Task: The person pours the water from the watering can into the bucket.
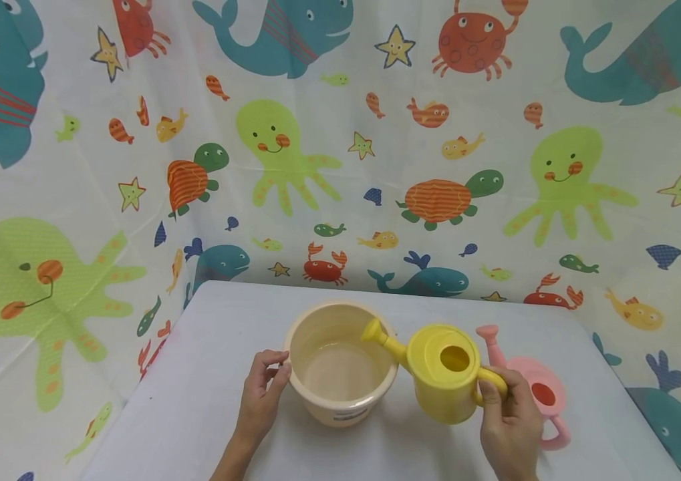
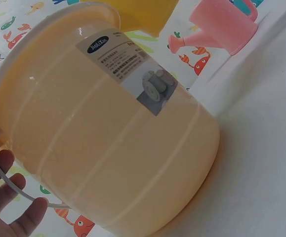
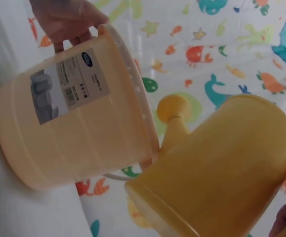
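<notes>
A cream bucket (image 1: 340, 407) stands upright on the white table, with a printed label (image 2: 128, 66) on its side. At its left rim is my left hand (image 1: 262, 394), thumb and fingers curled at the rim beside the thin white bail handle (image 2: 14, 185). My right hand (image 1: 511, 421) grips the handle of a yellow watering can (image 1: 445, 394), holding it raised to the right of the bucket. The can's spout, with its round rose (image 1: 371, 329), reaches over the bucket's right rim. No water shows from the rose.
A pink watering can (image 1: 532, 371) sits on the table (image 1: 208, 401) to the right, partly behind my right hand. A white curtain (image 1: 316, 220) printed with sea animals rises behind the table and along its sides.
</notes>
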`<state>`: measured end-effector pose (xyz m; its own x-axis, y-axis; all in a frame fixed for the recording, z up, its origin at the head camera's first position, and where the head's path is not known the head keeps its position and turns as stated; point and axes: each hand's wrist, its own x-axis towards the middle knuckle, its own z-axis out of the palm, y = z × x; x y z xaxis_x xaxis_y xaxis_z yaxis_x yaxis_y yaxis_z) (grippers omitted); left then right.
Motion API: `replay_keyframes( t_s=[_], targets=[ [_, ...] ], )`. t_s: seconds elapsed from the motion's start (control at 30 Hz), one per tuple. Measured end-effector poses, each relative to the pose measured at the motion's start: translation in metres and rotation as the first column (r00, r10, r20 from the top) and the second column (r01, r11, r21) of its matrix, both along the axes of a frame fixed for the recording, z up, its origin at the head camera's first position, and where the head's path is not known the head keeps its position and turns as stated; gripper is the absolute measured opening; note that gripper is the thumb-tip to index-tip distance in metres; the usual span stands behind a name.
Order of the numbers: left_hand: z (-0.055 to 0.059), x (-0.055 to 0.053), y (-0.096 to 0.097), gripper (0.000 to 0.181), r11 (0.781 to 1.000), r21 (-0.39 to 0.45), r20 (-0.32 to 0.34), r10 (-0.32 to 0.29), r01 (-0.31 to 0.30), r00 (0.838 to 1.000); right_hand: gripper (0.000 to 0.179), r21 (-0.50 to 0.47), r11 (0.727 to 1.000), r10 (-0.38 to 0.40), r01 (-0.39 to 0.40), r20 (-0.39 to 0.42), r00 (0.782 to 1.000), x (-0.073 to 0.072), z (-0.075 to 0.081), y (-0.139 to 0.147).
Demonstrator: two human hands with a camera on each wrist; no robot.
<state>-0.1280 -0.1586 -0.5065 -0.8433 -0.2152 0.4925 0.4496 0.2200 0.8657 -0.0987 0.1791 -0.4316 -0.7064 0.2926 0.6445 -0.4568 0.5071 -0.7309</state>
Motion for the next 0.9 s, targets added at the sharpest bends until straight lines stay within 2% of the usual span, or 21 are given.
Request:
replay_keyframes(
  t_s=[0.1,0.23,0.4,0.57,0.7,0.9],
  targets=[
    [0.0,0.0,0.001,0.021,1.0,-0.002,0.008,0.001,-0.001,1.0,0.023,0.011,1.0,0.007,-0.007,-0.003,1.0,0.0,0.0,0.002],
    [-0.001,0.0,0.001,0.021,1.0,0.001,0.008,-0.001,0.001,1.0,0.023,0.015,0.998,0.064,-0.063,-0.042,0.997,-0.001,0.0,0.006],
    [0.0,0.0,0.001,0.022,1.0,0.007,-0.002,-0.002,0.002,1.0,0.024,0.041,0.996,0.078,-0.077,-0.021,0.997,-0.004,0.0,0.011],
    [0.0,0.0,0.001,0.023,1.0,0.021,-0.009,-0.008,0.008,1.0,0.025,0.023,0.992,0.129,-0.128,-0.044,0.991,-0.007,0.003,0.012],
    [-0.001,0.0,0.002,0.023,0.999,0.029,-0.005,-0.012,0.012,1.0,0.024,0.052,0.99,0.131,-0.129,-0.04,0.991,-0.008,0.005,0.012],
    [-0.001,0.0,0.002,0.022,1.0,0.031,0.022,-0.004,0.003,1.0,0.026,0.083,0.993,0.086,-0.083,-0.027,0.996,-0.009,0.009,0.011]
  ],
)
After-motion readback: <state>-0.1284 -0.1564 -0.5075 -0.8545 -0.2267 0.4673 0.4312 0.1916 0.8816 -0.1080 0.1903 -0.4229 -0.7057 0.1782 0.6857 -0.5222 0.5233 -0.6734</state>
